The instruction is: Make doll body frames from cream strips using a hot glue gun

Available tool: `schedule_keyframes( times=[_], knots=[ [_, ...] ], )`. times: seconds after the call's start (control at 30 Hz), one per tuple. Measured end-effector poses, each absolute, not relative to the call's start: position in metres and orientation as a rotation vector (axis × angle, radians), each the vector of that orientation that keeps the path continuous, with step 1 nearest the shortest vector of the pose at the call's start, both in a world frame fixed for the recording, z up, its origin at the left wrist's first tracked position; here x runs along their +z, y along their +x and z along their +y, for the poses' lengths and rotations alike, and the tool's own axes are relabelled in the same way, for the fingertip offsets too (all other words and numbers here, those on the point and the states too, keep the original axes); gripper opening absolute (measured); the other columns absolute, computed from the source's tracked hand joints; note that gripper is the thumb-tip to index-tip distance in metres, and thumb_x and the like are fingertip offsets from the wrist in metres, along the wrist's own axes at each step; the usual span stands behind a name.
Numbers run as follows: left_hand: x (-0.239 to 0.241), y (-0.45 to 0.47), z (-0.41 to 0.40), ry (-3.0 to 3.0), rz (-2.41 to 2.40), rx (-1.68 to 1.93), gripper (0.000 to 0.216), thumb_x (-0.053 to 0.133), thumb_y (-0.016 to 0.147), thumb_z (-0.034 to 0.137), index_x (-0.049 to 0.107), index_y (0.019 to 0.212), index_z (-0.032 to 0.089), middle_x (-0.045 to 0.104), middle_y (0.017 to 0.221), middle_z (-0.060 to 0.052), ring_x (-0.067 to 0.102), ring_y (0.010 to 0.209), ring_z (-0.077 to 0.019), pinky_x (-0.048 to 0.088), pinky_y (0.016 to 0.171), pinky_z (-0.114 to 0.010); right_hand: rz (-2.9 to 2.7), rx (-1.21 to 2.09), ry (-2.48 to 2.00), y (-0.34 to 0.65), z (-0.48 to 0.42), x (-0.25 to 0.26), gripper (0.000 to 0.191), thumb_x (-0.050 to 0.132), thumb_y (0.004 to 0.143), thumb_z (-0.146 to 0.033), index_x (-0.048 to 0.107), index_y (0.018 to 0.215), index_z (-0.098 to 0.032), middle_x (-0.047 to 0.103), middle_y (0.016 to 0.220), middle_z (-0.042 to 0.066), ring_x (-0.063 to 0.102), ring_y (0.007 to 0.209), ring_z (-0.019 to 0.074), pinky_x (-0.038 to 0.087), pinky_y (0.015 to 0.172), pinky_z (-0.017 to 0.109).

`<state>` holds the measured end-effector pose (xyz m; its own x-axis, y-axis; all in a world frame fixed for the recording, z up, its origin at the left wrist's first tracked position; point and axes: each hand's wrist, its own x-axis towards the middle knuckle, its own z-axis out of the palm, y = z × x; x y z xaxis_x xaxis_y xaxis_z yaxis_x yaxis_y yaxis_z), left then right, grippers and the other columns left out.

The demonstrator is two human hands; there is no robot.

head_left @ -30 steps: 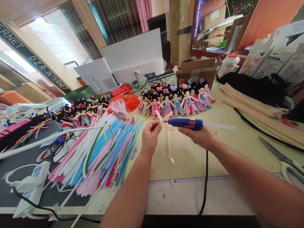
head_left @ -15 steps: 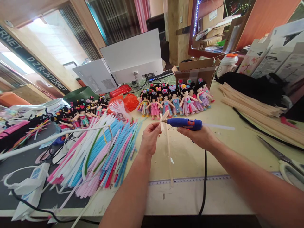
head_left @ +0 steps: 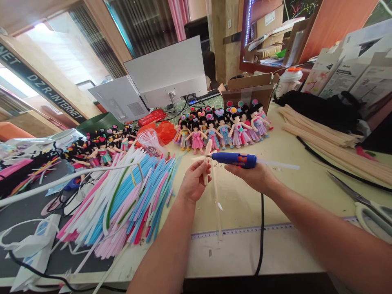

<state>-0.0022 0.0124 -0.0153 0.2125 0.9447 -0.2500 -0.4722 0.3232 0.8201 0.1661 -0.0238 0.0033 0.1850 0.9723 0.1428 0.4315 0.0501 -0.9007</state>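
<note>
Pinched in my left hand is a small cream-coloured piece with several arms, which looks like bent pipe cleaner. My right hand is wrapped round a blue hot glue gun. The gun's nozzle points left and meets the cream piece just above my left fingertips. A clear glue stick sticks out of the gun's back end. Below the hands, a long cream strip lies on the table, crossing a ruler near the front edge.
Several small dolls stand at the back. Bundled coloured pipe cleaners cover the left side, near a power strip. Scissors and cream pipe cleaners lie right. The gun's black cord hangs over the front edge.
My left hand has turned the cream piece, so one arm now points up and another left. The glue gun's tip stays against it. The whole view has shifted slightly.
</note>
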Motion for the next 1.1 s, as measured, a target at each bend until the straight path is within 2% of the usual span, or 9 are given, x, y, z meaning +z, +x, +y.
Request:
schedule_keyframes(
  times=[0.17, 0.37, 1.1],
  knots=[
    [-0.0145, -0.0013, 0.0113, 0.638, 0.829, 1.066, 0.026, 0.083, 0.063, 0.026, 0.064, 0.077, 0.014, 0.060, 0.067, 0.004, 0.054, 0.054, -0.0046, 0.043, 0.051, -0.019, -1.375, 0.711, -1.567, 0.1656, -0.0244, 0.0042, 0.029, 0.067, 0.062, -0.052, 0.069, 0.061, -0.023, 0.053, 0.050, -0.002, 0.045, 0.047, 0.0132, 0.035, 0.042, 0.026],
    [-0.0152, -0.0014, 0.0107, 0.629, 0.821, 1.058, 0.025, 0.082, 0.065, 0.026, 0.064, 0.077, 0.014, 0.060, 0.067, 0.004, 0.055, 0.054, -0.0047, 0.045, 0.051, -0.019, -1.393, 0.705, -1.608, 0.1670, -0.0238, -0.0001, 0.034, 0.066, 0.062, -0.058, 0.069, 0.064, -0.023, 0.052, 0.051, -0.002, 0.045, 0.048, 0.0134, 0.032, 0.040, 0.025],
    [-0.0136, -0.0016, 0.0112, 0.562, 0.821, 1.061, 0.016, 0.077, 0.070, 0.022, 0.064, 0.076, 0.015, 0.060, 0.070, 0.003, 0.055, 0.054, -0.0045, 0.047, 0.053, -0.019, -1.400, 0.648, -1.661, 0.1661, -0.0245, 0.0003, 0.035, 0.066, 0.062, -0.059, 0.067, 0.062, -0.024, 0.054, 0.051, -0.002, 0.052, 0.050, 0.0171, 0.037, 0.042, 0.028]
  ],
)
